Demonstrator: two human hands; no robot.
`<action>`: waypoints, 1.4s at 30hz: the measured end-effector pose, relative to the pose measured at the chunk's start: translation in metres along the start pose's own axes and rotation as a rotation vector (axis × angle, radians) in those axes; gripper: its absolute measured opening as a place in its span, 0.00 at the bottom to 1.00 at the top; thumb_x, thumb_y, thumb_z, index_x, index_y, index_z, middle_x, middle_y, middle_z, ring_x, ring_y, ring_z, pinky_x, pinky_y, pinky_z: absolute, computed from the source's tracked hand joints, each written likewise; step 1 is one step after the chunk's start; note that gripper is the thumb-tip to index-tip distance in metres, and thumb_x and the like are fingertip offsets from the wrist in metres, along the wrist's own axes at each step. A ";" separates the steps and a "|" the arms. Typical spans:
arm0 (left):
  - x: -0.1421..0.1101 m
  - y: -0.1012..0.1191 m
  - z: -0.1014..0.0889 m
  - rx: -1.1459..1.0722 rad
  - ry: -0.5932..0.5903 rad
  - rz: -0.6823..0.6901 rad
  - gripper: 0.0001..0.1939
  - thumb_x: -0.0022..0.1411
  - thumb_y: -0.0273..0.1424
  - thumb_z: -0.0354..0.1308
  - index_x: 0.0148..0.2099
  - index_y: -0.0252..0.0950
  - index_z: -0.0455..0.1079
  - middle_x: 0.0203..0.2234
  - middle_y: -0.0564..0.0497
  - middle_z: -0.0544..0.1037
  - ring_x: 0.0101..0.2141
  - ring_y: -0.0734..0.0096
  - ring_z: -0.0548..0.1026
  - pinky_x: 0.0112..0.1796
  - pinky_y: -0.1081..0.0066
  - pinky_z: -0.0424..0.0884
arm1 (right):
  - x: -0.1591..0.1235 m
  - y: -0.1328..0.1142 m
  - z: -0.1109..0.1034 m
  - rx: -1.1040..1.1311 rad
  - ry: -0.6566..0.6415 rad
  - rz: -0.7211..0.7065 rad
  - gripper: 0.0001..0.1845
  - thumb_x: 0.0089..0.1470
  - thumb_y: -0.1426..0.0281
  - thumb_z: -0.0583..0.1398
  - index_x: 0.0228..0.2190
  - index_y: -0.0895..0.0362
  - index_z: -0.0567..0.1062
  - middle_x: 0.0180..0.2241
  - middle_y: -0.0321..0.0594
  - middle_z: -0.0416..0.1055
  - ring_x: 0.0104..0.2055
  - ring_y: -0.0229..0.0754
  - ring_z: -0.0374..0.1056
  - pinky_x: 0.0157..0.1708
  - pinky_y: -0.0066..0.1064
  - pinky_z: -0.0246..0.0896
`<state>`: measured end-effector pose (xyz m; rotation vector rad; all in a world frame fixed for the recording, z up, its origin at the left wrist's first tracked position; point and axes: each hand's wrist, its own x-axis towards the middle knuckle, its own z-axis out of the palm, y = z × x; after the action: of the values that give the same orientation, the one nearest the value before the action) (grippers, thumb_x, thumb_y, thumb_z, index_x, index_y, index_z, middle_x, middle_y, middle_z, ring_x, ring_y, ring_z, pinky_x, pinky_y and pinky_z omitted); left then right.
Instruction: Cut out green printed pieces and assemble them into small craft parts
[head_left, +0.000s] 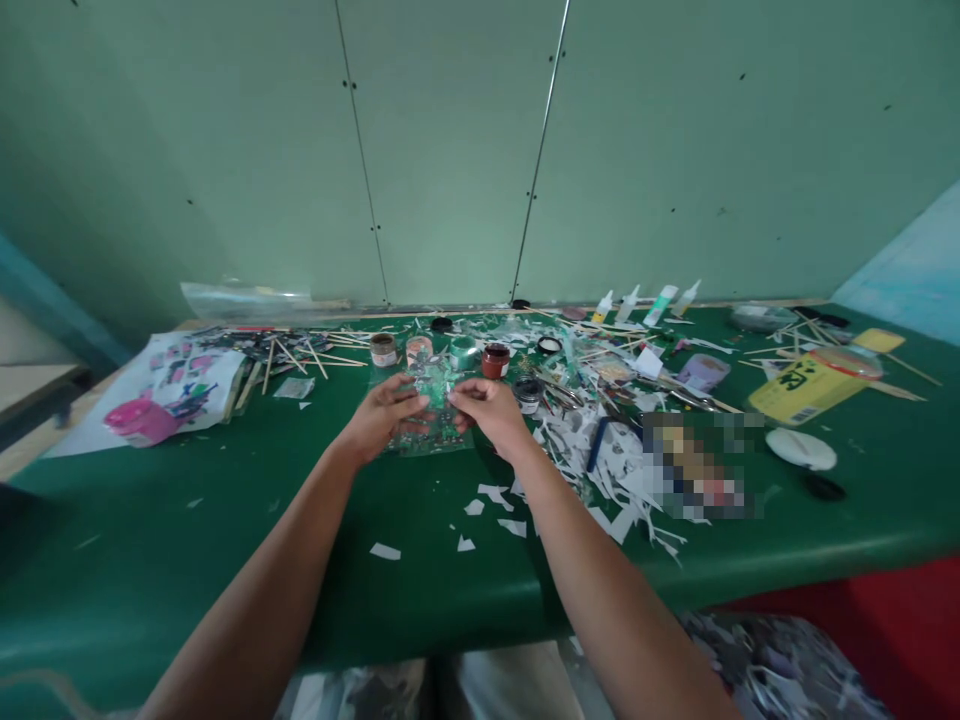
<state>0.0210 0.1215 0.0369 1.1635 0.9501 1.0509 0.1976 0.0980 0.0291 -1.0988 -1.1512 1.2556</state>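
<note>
Both my hands meet over a clear plastic sheet (435, 425) lying on the green table (300, 520). My left hand (382, 412) rests on the sheet's left part with its fingers curled and pinched toward the middle. My right hand (489, 408) is closed in a pinch at the sheet's upper middle, fingertips almost touching the left hand's. What the fingertips grip is too small to make out. Just beyond the hands stand small paint jars, one brown-lidded (383, 349) and one dark red (495, 361).
White paper scraps (600, 470) litter the table right of my hands. Wooden sticks (300, 355) lie at the back left beside a printed bag (176, 395). Glue bottles (645, 303), a yellow bottle on its side (814, 385) and a white lid (801, 448) sit right.
</note>
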 end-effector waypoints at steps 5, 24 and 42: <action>0.001 -0.002 0.001 0.030 0.061 -0.041 0.32 0.33 0.31 0.75 0.39 0.35 0.62 0.20 0.58 0.75 0.18 0.72 0.75 0.22 0.72 0.75 | 0.002 0.003 -0.001 0.008 -0.060 -0.043 0.07 0.43 0.69 0.67 0.25 0.55 0.73 0.20 0.31 0.69 0.22 0.38 0.68 0.24 0.32 0.70; 0.002 -0.005 0.002 0.097 0.006 0.035 0.28 0.34 0.31 0.74 0.38 0.37 0.65 0.21 0.60 0.72 0.20 0.72 0.74 0.20 0.71 0.74 | -0.002 -0.001 0.001 -0.053 -0.027 0.062 0.11 0.43 0.71 0.68 0.26 0.55 0.70 0.20 0.31 0.69 0.21 0.37 0.67 0.21 0.30 0.66; 0.001 0.001 -0.004 0.110 0.113 0.174 0.25 0.39 0.43 0.71 0.35 0.35 0.68 0.24 0.57 0.71 0.22 0.78 0.72 0.21 0.75 0.72 | -0.002 0.000 0.000 -0.112 -0.152 0.027 0.09 0.44 0.69 0.68 0.22 0.55 0.72 0.22 0.36 0.72 0.23 0.38 0.69 0.21 0.29 0.67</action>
<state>0.0177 0.1239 0.0375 1.3067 1.0185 1.2270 0.1976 0.0958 0.0295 -1.1196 -1.3380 1.3271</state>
